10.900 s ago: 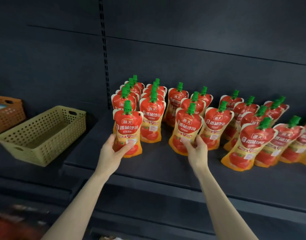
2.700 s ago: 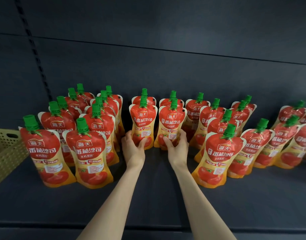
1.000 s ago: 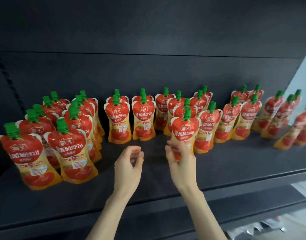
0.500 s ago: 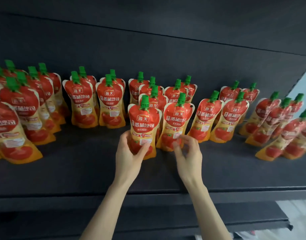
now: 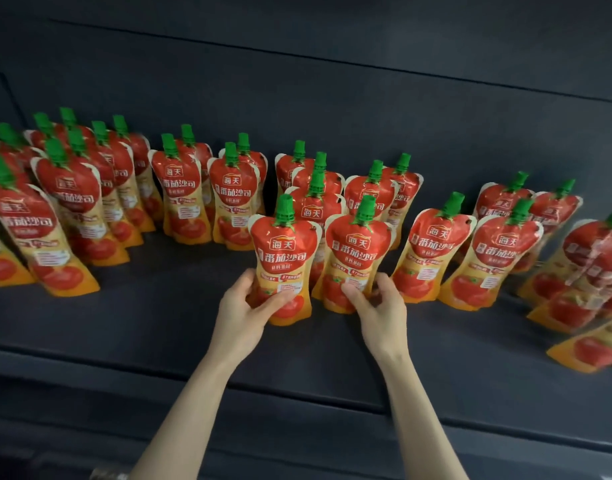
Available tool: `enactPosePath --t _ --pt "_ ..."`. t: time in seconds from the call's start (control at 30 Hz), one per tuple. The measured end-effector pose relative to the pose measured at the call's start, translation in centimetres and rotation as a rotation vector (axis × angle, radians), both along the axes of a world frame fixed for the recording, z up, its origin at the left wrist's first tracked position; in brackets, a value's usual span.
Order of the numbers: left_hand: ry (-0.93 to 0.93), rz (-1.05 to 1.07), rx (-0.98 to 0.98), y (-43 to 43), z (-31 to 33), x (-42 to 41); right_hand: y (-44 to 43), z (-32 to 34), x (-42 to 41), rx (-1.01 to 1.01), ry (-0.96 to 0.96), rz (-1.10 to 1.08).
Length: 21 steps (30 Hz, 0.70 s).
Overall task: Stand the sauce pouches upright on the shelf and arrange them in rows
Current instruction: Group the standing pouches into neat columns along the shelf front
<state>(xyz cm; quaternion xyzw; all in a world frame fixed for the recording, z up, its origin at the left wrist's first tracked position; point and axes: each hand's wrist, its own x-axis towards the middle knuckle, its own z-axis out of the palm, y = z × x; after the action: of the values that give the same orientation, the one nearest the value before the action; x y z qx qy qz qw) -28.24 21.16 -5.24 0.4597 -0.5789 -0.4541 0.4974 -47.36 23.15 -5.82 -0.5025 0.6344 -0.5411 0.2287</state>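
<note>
A dark shelf [image 5: 152, 327], seen from above, is crowded with red and orange sauce pouches [image 5: 180, 199], each topped with a green cap [image 5: 284, 208]. Most stand upright in loose files running front to back. The right-end pouches [image 5: 585, 271] lean over and are blurred.

Two bare arms reach in from below. The left hand [image 5: 240, 308] grips the low part of the left pouch [image 5: 284, 252], with the thumb across its front and the fingers wrapped behind. The right hand [image 5: 380, 306] pinches the low part of the right pouch [image 5: 358, 252], with the thumb on the front and the fingers curled round its right edge. These two pouches stand side by side at the front of the middle group, upright, with their edges close or touching. It is not clear whether the left pouch's base is resting on the shelf.

The pouches look like soft, glossy film filled with sauce. They are probably light to moderate in weight, with most of it sitting low, and they would give under a squeeze. The film may slide under the fingers, and the narrow base likely tips at a nudge.

The best hold seems to be low on the body, with the thumb in front and the fingers behind, using gentle pressure. The stiff cap could serve for steadying. Setting a pouch down flat on its base and letting go slowly should keep the neighbouring pouches from toppling.
</note>
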Motion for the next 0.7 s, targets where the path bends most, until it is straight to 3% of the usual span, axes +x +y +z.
enactPosePath --t 0.07,0.33,0.7 --pt "0.004 0.029 -0.005 0.1 0.0 0.8 0.7 0.2 0.7 -0.029 -0.094 0.06" --pt "-0.02 0.107 -0.036 -1.3 0.4 7.3 -0.4 0.4 7.4 -0.062 -0.169 0.193" --pt "-0.16 0.021 -0.104 -8.1 0.5 17.4 -5.3 0.1 17.6 -0.055 -0.149 0.048"
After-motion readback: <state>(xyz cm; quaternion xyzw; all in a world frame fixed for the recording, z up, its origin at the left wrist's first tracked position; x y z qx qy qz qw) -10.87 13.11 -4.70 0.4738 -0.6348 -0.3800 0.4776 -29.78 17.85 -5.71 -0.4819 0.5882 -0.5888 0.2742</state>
